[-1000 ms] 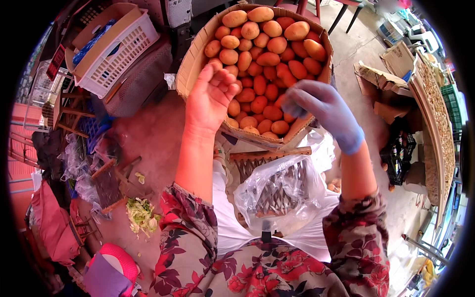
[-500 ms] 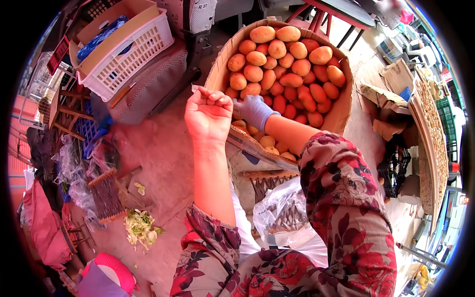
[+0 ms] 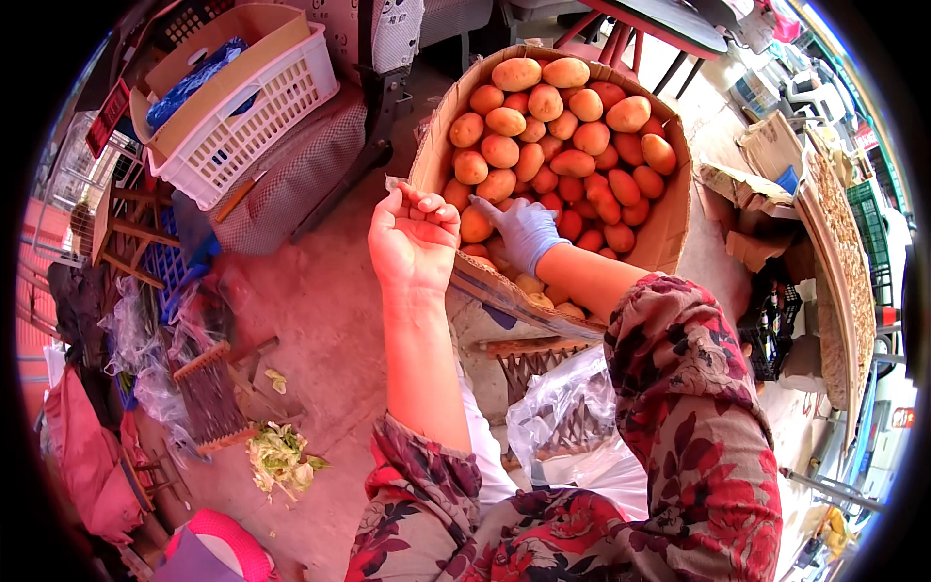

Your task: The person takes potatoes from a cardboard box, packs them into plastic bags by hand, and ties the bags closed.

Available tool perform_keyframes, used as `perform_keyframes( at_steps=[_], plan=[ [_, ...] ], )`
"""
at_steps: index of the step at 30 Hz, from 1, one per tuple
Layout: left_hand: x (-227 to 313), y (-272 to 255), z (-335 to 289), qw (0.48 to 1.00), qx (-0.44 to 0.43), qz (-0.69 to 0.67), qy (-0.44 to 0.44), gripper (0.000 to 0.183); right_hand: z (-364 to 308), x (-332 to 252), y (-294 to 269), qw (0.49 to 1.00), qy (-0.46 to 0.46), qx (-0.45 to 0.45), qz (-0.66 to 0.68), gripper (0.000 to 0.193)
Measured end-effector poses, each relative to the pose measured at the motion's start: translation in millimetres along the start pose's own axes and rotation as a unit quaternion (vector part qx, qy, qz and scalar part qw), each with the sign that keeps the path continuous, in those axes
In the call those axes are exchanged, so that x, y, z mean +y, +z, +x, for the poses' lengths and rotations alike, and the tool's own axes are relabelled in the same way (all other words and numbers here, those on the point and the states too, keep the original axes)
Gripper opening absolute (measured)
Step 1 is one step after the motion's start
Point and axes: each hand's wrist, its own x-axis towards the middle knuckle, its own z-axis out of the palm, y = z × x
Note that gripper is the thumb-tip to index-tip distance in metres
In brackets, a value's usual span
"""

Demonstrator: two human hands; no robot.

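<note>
A cardboard box (image 3: 669, 233) full of oval orange-red produce, looking like mangoes or potatoes (image 3: 569, 163), stands in front of me. Over its near left part is my right hand (image 3: 525, 233), in a thin bluish glove. Its index finger stretches toward an orange one (image 3: 476, 225) at the left, and nothing shows in its grasp. Bare and palm up, my left hand (image 3: 415, 242) is just outside the box's left wall. Its fingers are curled, with a small whitish piece (image 3: 392, 182) pinched at the tips; what kind it is I cannot make out.
A white plastic crate (image 3: 254, 102) with cardboard and blue plastic sits on a grey seat (image 3: 291, 160) at upper left. Leafy scraps (image 3: 279, 459) lie on the floor. Clear plastic (image 3: 562, 417) is near my lap. Cardboard pieces (image 3: 747, 189) and a black crate (image 3: 773, 325) stand right.
My right hand has shifted slightly to the right, and its index finger now points out over the produce. My left hand keeps nearly the same pose.
</note>
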Motion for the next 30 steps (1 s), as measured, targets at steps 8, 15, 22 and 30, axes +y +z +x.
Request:
perform_keyframes(
  at_steps=[8, 15, 22, 30],
  plan=[
    [1.3, -2.4, -0.4, 1.000, 0.009, 0.005, -0.007, 0.010, 15.0, 3.3, 12.6, 0.986, 0.019, -0.027, 0.165, 0.076],
    [-5.4, -1.1, 0.1, 1.000, 0.010, 0.002, -0.017, 0.009, 22.5, 9.1, 8.1, 0.961, 0.042, 0.002, 0.272, 0.064],
    [-12.4, -7.4, 5.9, 1.000, 0.008, 0.018, -0.018, 0.010, 23.3, -6.1, 3.1, 0.973, 0.095, -0.016, 0.212, 0.066],
    [-10.4, -10.8, 5.9, 0.999, 0.009, 0.040, -0.016, 0.011, 20.2, -16.0, -2.2, 0.961, 0.172, -0.047, 0.211, 0.068]
  ],
)
